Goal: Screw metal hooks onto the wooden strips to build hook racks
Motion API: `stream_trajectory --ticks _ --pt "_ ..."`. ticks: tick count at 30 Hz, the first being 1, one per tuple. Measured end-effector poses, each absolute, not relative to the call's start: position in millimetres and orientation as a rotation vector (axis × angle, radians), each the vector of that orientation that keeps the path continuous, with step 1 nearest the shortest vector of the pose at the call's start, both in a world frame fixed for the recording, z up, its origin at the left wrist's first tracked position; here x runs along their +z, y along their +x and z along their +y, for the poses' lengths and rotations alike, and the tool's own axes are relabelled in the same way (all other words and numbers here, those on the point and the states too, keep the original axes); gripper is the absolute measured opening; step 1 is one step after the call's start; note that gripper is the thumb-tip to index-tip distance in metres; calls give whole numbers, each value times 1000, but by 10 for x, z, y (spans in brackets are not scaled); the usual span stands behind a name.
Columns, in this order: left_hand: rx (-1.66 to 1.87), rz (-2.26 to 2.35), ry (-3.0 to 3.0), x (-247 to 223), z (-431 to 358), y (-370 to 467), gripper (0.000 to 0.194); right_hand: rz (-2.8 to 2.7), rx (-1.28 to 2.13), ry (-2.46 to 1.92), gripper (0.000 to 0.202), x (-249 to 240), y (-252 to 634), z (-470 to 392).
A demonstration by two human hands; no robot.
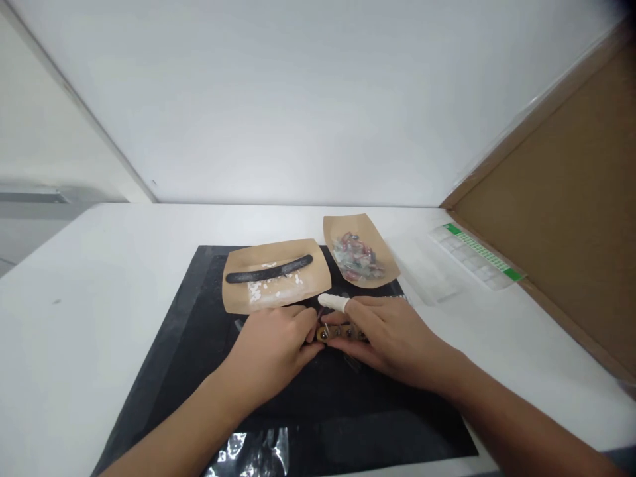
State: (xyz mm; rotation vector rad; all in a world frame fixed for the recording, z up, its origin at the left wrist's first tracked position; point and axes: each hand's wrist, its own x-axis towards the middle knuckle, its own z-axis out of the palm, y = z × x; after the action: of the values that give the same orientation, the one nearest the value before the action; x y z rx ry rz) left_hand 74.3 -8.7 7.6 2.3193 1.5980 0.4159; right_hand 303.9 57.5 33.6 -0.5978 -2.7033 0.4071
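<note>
Nearest the wearer, below the grip, a glossy clear patch [265, 454] reflects light on the near part of the black mat [318, 411]. Farther in, over the mat, the right hand [397, 334] has a narrow grip, thumb and fingers closed along a yellow-brown strip [338, 332] bearing a row of small round fittings. A white finger cover [332, 303] is worn on one finger of this hand. The left hand [278, 344] is curled narrow at the strip's left end; whether it pinches that end or something smaller cannot be told. Beyond the grip and to its left, a paper tray [322, 268] holds a dark curved bar [268, 270] and white flakes [255, 291]. Beyond the grip and slightly right, a second paper tray [342, 225] holds a heap of small clear-wrapped pieces [358, 258], contents indistinct. Well to the right stands a brown panel [556, 185], with a clear, green-labelled case [477, 258] beside it on the white table [59, 338]. Farthest, a plain white wall [298, 99] rises behind the table.
</note>
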Motion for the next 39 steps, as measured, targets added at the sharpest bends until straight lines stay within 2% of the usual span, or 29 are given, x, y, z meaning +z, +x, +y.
stream_trajectory --ticks 19,30,39 --pt "414 1622 2242 66 -78 752 15 -2768 170 -557 22 335 2955 538" --pt "426 1632 2249 77 -78 741 16 -2780 462 -581 18 332 2965 567" --pt "408 1631 2222 82 -72 746 16 -2707 538 -544 20 344 3016 619"
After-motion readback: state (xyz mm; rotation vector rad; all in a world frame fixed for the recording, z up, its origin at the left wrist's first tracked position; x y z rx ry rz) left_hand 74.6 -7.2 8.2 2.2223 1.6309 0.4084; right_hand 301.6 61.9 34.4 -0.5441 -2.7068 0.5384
